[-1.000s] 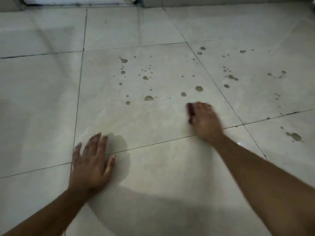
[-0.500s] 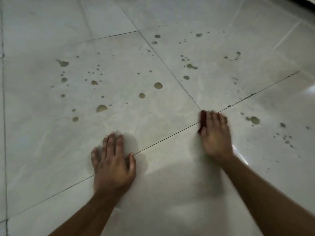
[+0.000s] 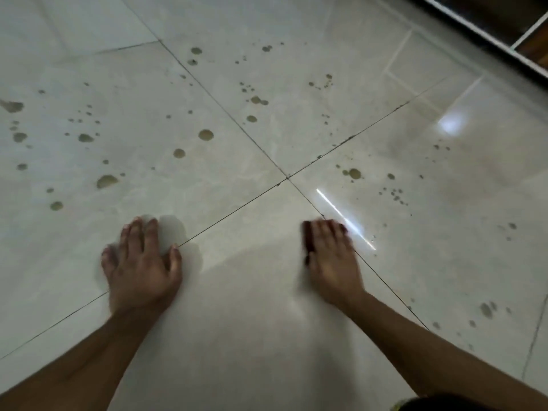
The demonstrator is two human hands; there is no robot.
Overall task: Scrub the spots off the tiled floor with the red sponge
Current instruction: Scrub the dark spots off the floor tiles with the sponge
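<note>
My right hand (image 3: 332,259) holds the red sponge (image 3: 308,237) down against the pale tiled floor (image 3: 252,307), just below where four tiles meet. Only the sponge's dark red left edge shows beside my fingers, and the hand is blurred. My left hand (image 3: 142,268) rests flat on the floor with its fingers spread, holding nothing. Several brown spots lie beyond both hands: a large one (image 3: 205,134) on the left tile, a cluster (image 3: 353,173) to the right of the grout cross, and more (image 3: 486,310) at the lower right.
A dark piece of furniture with a white frame (image 3: 486,28) runs along the top right corner. Bright light glare (image 3: 450,124) and a thin streak of it (image 3: 344,218) sit on the glossy tiles right of the sponge.
My right hand has drawn the sponge back toward me, from above the grout cross to below it. The view has swung right, and my left hand now lies closer to the centre.
</note>
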